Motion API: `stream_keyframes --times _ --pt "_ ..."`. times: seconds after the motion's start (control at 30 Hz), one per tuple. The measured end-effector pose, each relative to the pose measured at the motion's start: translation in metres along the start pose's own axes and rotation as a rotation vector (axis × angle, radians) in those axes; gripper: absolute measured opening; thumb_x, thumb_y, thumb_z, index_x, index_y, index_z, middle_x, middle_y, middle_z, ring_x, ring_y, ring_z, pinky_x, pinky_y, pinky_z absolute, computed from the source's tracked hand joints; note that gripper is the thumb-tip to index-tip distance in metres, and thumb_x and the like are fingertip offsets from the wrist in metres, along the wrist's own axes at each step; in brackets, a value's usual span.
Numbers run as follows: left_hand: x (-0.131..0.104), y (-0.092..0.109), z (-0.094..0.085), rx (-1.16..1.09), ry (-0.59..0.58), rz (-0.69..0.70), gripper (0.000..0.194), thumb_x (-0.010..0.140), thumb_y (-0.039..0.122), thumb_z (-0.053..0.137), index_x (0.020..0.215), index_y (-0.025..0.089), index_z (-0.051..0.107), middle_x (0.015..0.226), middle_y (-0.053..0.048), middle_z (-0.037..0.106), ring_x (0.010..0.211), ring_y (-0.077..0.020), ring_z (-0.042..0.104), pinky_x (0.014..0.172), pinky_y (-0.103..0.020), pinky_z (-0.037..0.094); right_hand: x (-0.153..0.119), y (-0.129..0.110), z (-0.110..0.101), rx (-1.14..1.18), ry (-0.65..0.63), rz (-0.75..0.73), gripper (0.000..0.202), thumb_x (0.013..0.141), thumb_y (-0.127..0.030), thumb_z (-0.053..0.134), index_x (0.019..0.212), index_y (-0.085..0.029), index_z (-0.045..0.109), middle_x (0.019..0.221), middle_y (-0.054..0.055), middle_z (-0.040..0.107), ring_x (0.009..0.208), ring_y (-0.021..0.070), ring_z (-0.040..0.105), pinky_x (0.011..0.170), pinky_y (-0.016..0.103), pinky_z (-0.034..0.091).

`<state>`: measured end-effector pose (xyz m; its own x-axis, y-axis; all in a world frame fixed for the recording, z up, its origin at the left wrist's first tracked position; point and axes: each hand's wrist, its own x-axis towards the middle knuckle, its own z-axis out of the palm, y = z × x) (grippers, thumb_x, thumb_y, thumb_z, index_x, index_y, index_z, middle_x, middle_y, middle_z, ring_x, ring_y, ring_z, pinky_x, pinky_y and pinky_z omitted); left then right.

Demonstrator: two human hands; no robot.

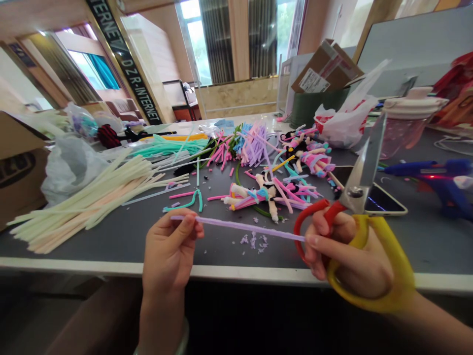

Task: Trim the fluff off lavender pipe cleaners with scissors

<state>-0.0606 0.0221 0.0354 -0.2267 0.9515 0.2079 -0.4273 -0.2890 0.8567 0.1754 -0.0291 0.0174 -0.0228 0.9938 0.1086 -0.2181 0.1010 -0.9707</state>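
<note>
A lilac pipe cleaner [244, 227] is stretched between my two hands above the front of the table. My left hand [173, 246] pinches its left end between thumb and fingers. The right end is pinched by my right hand [343, 251], which also carries scissors [386, 256] with red and yellow handles looped over the fingers. Their metal blades point up, away from the pipe cleaner. Lilac fuzz clippings [253, 240] lie on the table just beneath. Behind it rests a small pipe-cleaner doll [258, 195] among pink and teal pieces.
Bundles of pale pipe cleaners [92, 197] lie at left beside a plastic bag [72, 167] and a cardboard box [22, 167]. Pink, blue and lilac bunches [254, 143] sit at the back. To the right are a phone [386, 199], a blue glue gun [432, 170] and a lidded cup [402, 128].
</note>
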Motion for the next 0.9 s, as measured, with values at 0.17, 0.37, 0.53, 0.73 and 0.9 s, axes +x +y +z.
stream_keyframes --times 0.17,0.37,0.53,0.73,0.9 --pt "0.007 -0.001 -0.005 -0.196 0.192 0.066 0.02 0.077 0.009 0.079 0.06 0.016 0.069 0.059 0.003 0.063 0.052 -0.0038 0.059 0.051 -0.006 0.05 0.0 -0.001 0.002 0.021 0.015 -0.03 0.049 0.072 -0.044 0.079 0.071 -0.025 0.034 0.051 -0.006 0.059 0.033 0.0095 0.05 0.035 0.021 0.042" --pt "0.004 -0.007 0.008 -0.342 0.313 -0.131 0.038 0.098 0.014 0.05 0.063 0.013 0.066 0.055 0.002 0.056 0.049 -0.005 0.054 0.047 -0.009 0.05 0.001 -0.004 0.006 0.058 0.049 -0.099 0.049 0.07 -0.044 0.08 0.071 -0.025 0.035 0.053 -0.007 0.061 0.037 0.0109 0.056 0.038 0.021 0.046" --pt "-0.02 -0.02 0.026 -0.189 -0.021 -0.198 0.015 0.072 0.023 0.081 0.07 0.013 0.071 0.054 0.001 0.061 0.05 -0.0101 0.058 0.045 -0.016 0.051 -0.003 -0.005 0.009 0.067 0.063 -0.119 0.044 0.075 -0.041 0.078 0.071 -0.024 0.038 0.058 -0.005 0.065 0.043 0.0104 0.061 0.041 0.019 0.046" --pt "-0.056 -0.036 0.059 -0.073 -0.428 -0.337 0.017 0.072 0.025 0.084 0.078 0.013 0.073 0.063 -0.001 0.067 0.053 -0.0105 0.061 0.052 -0.02 0.053 -0.004 -0.004 0.015 0.044 0.033 -0.126 0.042 0.076 -0.046 0.077 0.072 -0.024 0.042 0.057 -0.005 0.063 0.04 0.0103 0.058 0.04 0.02 0.045" --pt "-0.072 -0.047 0.082 -0.205 -0.404 -0.304 0.013 0.076 0.02 0.081 0.076 0.014 0.069 0.057 0.003 0.063 0.049 -0.0073 0.057 0.052 -0.018 0.048 -0.001 -0.003 0.018 0.027 0.054 -0.191 0.044 0.071 -0.051 0.079 0.069 -0.024 0.044 0.051 -0.007 0.055 0.038 0.01 0.054 0.037 0.02 0.045"
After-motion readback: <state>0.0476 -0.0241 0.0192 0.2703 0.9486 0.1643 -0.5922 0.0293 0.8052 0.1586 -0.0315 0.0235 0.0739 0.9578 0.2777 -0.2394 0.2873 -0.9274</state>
